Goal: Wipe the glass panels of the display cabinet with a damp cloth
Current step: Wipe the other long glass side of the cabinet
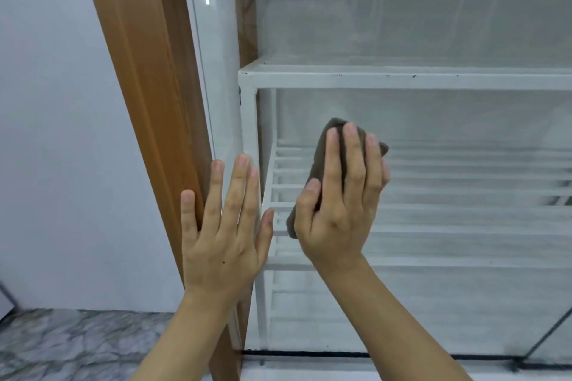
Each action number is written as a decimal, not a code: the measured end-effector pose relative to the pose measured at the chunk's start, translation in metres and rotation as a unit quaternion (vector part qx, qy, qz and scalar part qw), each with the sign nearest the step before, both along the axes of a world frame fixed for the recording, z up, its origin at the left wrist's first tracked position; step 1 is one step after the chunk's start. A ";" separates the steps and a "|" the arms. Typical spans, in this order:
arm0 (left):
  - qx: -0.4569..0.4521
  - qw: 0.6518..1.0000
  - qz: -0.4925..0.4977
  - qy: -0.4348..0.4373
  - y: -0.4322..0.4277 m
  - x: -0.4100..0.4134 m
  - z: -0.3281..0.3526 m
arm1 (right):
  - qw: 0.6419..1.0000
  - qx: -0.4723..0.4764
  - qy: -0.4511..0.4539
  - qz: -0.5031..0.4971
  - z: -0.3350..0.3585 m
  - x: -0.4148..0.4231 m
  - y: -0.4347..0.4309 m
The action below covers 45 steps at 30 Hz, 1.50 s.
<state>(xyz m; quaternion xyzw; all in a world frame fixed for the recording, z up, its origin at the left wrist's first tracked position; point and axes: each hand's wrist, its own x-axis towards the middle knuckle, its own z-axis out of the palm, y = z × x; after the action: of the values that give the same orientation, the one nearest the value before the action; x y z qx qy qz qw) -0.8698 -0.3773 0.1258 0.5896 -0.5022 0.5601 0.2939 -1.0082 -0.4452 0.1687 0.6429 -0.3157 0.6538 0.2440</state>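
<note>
Closest in, the left hand (223, 226) lies flat with fingers spread, braced where the brown wooden post (148, 102) meets the glass at lower centre of the frame. Just right of it, the right hand (340, 204) presses a folded grey cloth (317, 161) against the front glass panel (433, 133), fingers fairly straight, thumb laid over the cloth's edge. A white rack (371, 77) shows behind the pane. It looks like mid-wipe low on this panel; next she'd likely need firm, even strokes across toward the right.
</note>
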 end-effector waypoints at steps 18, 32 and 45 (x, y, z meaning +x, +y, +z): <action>-0.011 0.998 -0.037 0.055 0.010 0.020 0.013 | 0.991 -0.024 0.133 -0.010 -0.039 0.008 0.004; -0.010 0.997 -0.051 0.061 0.007 0.022 0.009 | 0.966 -0.043 0.250 -0.054 -0.072 -0.004 0.004; -0.025 0.982 -0.170 0.075 0.015 0.031 0.010 | 0.972 -0.037 0.230 -0.040 -0.074 0.010 0.006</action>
<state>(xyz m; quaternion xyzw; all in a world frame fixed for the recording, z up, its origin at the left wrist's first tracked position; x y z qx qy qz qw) -0.8387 -0.3624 0.1355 0.5281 -0.5576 0.4689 0.4363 -0.9984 -0.4388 0.0944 0.7533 -0.2523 0.4897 0.3593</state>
